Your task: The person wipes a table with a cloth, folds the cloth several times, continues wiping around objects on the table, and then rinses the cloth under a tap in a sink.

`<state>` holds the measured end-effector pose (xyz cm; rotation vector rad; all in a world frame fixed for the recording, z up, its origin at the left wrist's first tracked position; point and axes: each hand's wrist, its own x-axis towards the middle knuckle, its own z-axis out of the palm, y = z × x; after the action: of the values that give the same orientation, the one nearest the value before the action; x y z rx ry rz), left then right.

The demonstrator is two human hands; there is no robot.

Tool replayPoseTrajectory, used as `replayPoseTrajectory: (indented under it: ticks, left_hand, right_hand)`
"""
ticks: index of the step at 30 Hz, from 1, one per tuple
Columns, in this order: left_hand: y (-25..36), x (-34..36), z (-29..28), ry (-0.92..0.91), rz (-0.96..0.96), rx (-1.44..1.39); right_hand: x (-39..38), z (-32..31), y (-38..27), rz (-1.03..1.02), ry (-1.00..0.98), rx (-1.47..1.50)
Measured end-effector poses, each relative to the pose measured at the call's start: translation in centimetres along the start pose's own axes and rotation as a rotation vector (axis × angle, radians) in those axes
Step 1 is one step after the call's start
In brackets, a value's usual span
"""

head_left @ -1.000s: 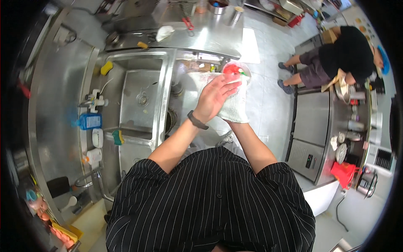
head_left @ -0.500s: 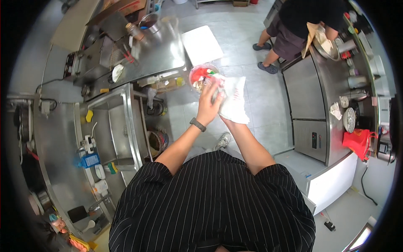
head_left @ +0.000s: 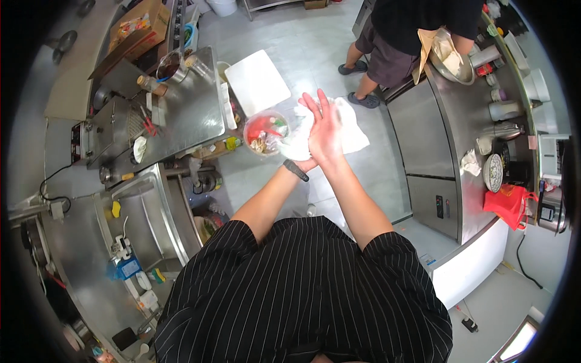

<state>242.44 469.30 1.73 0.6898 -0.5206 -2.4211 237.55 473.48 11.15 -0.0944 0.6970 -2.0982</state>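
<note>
A white cloth (head_left: 354, 134) hangs in front of me, spread behind and on both sides of my right hand. My right hand (head_left: 327, 134) lies against it with its fingers stretched out and its palm in view. My left hand (head_left: 307, 163), below a dark wristband, supports the cloth from underneath; its fingers are hidden by the cloth and my right hand. Just left of the cloth stands a round bin (head_left: 247, 134) lined with a clear bag, with red and mixed waste inside.
A white flat lid or board (head_left: 257, 83) lies beyond the bin. Steel counter (head_left: 200, 115) and sink (head_left: 142, 212) run along the left. At the far right a person (head_left: 417, 36) stands by the steel refrigerated counter (head_left: 417, 121), near a metal bowl (head_left: 465, 74). A red bag (head_left: 507, 204) rests there.
My right hand has come out from under the cloth to its front, fingers extended. My left hand has gone from on top to beneath it. The view has shifted, so the bin appears lower left.
</note>
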Motion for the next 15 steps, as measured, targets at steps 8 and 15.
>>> replayPoseTrajectory:
  ticks: [8, 15]
  left_hand:
    - [5.3, 10.8, 4.5, -0.192, -0.028, 0.275]
    - [13.0, 24.4, 7.0, -0.758, 0.033, 0.72]
  right_hand:
    - [12.0, 0.7, -6.7, -0.536, -0.194, -1.348]
    - [28.4, -2.0, -15.1, 0.265, -0.239, -0.967]
